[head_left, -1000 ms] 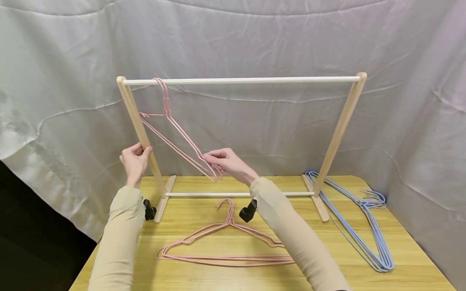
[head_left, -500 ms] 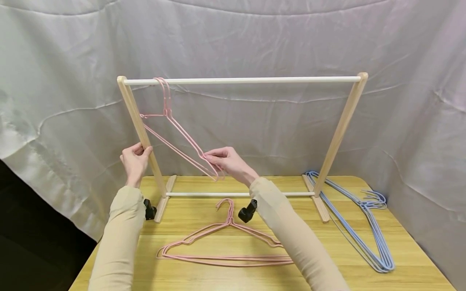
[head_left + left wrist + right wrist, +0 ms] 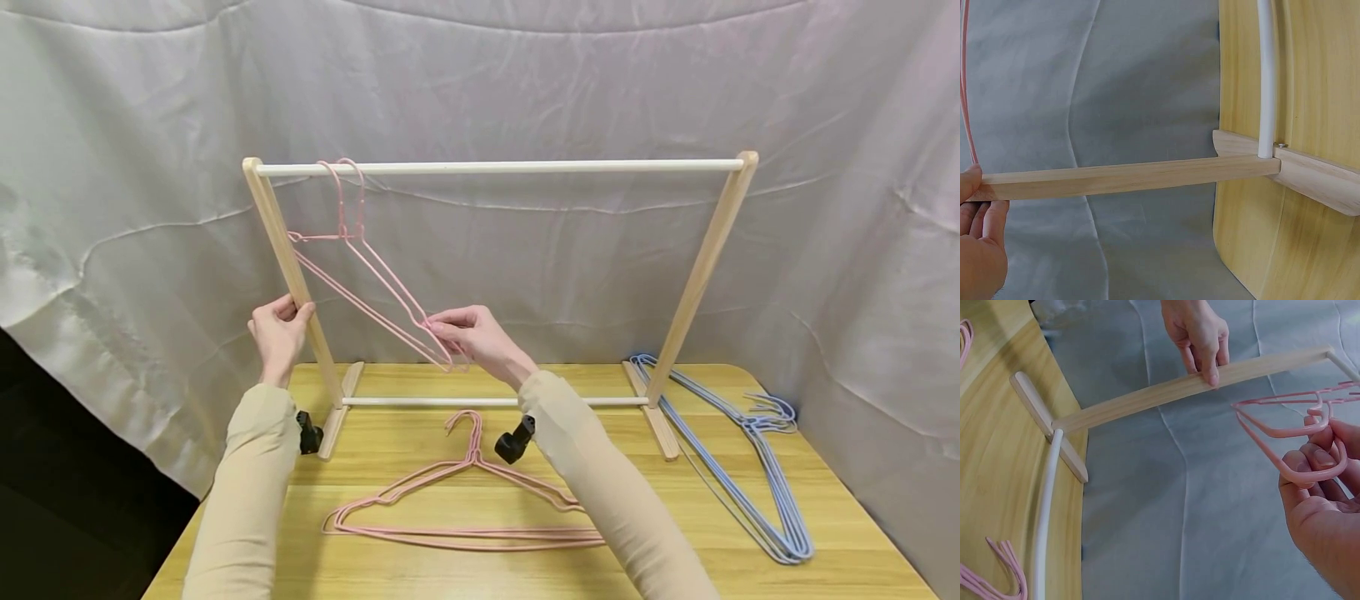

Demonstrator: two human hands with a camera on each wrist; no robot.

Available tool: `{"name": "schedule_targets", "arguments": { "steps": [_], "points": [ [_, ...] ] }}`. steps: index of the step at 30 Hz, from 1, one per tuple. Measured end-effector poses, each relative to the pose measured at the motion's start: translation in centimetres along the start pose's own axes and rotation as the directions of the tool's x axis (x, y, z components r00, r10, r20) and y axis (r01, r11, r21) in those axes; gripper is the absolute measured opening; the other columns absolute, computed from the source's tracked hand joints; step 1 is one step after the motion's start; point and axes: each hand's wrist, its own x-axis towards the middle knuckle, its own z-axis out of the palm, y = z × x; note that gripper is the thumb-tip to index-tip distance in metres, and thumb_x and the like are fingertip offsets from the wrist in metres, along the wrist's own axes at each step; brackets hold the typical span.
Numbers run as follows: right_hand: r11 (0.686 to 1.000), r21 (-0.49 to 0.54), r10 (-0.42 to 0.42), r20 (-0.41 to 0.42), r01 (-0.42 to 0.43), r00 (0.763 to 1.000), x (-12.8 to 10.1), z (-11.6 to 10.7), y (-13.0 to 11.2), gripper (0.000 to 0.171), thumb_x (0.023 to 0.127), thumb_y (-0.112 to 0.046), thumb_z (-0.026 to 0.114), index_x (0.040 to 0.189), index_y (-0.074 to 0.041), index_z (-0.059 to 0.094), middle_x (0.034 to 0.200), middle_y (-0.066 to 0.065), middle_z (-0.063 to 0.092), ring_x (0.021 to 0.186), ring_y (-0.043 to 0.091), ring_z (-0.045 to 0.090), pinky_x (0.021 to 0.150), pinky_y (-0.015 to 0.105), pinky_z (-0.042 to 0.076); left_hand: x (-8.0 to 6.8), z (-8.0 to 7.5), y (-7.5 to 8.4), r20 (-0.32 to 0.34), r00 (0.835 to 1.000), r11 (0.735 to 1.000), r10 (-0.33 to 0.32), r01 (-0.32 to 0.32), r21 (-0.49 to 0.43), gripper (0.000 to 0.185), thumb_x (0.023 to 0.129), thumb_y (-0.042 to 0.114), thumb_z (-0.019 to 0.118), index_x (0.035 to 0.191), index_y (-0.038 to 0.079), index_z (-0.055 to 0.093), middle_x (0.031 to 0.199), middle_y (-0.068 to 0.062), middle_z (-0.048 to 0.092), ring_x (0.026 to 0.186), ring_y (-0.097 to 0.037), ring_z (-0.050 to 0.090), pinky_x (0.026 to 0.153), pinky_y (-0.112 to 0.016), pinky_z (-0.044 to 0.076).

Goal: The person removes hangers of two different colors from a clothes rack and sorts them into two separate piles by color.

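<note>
**Second hook slides right along the rail**

Since a second ago, one of the two hanging pink hangers [image 3: 375, 279] has drawn apart, its hook now just right of the other's on the white top rail [image 3: 525, 167]. The right hand [image 3: 468, 333] pinches their lower corners at 5 o'clock from the hooks. The left hand [image 3: 277, 333] grips the rack's left wooden post [image 3: 288, 258], at 9 o'clock from the right. Thin coated wire, triangular. More pink hangers [image 3: 465, 517] lie stacked on the yellow wood table [image 3: 420, 575] at 6 o'clock, count unclear; a blue bundle [image 3: 765, 475] lies at 4 o'clock.
</note>
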Motion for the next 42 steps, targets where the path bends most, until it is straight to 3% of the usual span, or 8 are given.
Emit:
{"name": "schedule_targets", "arguments": {
  "steps": [4,7,10,12,14,23,33,42],
  "points": [
    [1.0,-0.005,-0.003,-0.001,0.003,1.0,-0.3,-0.2,0.1,0.032,0.099,-0.001,0.057,0.125,0.017,0.06,0.108,0.007,0.077,0.091,0.004,0.069,0.098,0.033,0.055,0.0,0.0,0.0,-0.002,1.0,1.0,0.005,-0.005,-0.001,0.029,0.092,0.013,0.071,0.118,-0.001,0.073,0.113,-0.021,0.073,0.064,0.024,0.049,0.072,-0.003,0.042],
    [1.0,-0.002,-0.004,0.0,0.004,1.0,-0.4,-0.5,0.2,0.032,0.1,-0.001,0.056,0.125,0.017,0.06,0.11,0.007,0.076,0.095,0.005,0.069,0.106,0.041,0.051,0.0,0.0,0.0,-0.002,1.0,1.0,0.007,-0.007,-0.004,0.029,0.092,0.012,0.071,0.118,-0.001,0.073,0.113,-0.021,0.073,0.064,0.024,0.05,0.071,-0.003,0.042],
    [1.0,-0.005,-0.01,-0.008,0.01,1.0,-0.7,-0.9,0.2,0.031,0.1,-0.002,0.057,0.124,0.016,0.062,0.09,-0.002,0.072,0.08,0.006,0.06,0.086,0.028,0.056,0.0,0.0,0.0,0.0,1.0,1.0,0.003,-0.003,-0.002,0.03,0.092,0.012,0.071,0.119,-0.001,0.073,0.114,-0.021,0.073,0.064,0.025,0.049,0.071,-0.002,0.042],
    [1.0,-0.007,-0.022,-0.013,0.022,1.0,-1.0,-1.1,0.2,0.03,0.099,-0.003,0.057,0.123,0.016,0.062,0.08,-0.006,0.065,0.07,0.007,0.05,0.068,0.021,0.046,0.0,0.0,0.0,0.0,1.0,1.0,0.003,-0.003,0.0,0.029,0.093,0.013,0.071,0.119,-0.001,0.073,0.114,-0.021,0.073,0.064,0.025,0.048,0.071,-0.002,0.042],
    [0.999,0.003,-0.038,-0.014,0.038,0.999,-1.3,-1.3,0.1,0.03,0.1,-0.003,0.057,0.122,0.016,0.062,0.073,-0.006,0.058,0.064,0.01,0.039,0.06,0.021,0.034,0.0,0.0,0.0,-0.002,1.0,1.0,0.006,-0.006,0.001,0.029,0.093,0.014,0.071,0.118,-0.001,0.073,0.114,-0.021,0.073,0.065,0.026,0.048,0.071,-0.002,0.042],
    [0.996,-0.003,-0.094,-0.017,0.094,0.995,-2.1,-2.3,0.2,0.034,0.099,-0.001,0.056,0.124,0.021,0.057,0.084,-0.009,0.069,0.069,0.01,0.046,0.066,0.022,0.04,0.0,0.1,-0.1,-0.011,1.0,1.0,0.015,-0.015,-0.018,0.028,0.091,0.009,0.072,0.116,-0.003,0.073,0.112,-0.024,0.072,0.064,0.025,0.049,0.068,-0.002,0.042],
    [0.987,-0.118,-0.116,-0.039,0.11,0.993,-3.2,-3.5,0.6,0.03,0.099,-0.004,0.06,0.121,0.016,0.063,0.07,-0.006,0.059,0.066,0.01,0.045,0.063,0.023,0.037,0.0,0.0,-0.1,-0.01,1.0,1.0,0.019,-0.019,-0.01,0.028,0.092,0.011,0.071,0.117,-0.003,0.073,0.112,-0.023,0.073,0.065,0.025,0.05,0.069,-0.002,0.042],
    [0.971,-0.179,-0.164,-0.022,0.157,0.986,-4.9,-5.2,1.8,0.028,0.099,-0.005,0.06,0.118,0.015,0.065,0.069,-0.002,0.056,0.065,0.009,0.044,0.065,0.024,0.039,0.1,0.1,-0.2,-0.005,1.0,1.0,0.012,-0.012,-0.009,0.028,0.092,0.011,0.07,0.117,-0.002,0.073,0.112,-0.022,0.073,0.064,0.025,0.05,0.07,-0.002,0.042]
  ]
}}
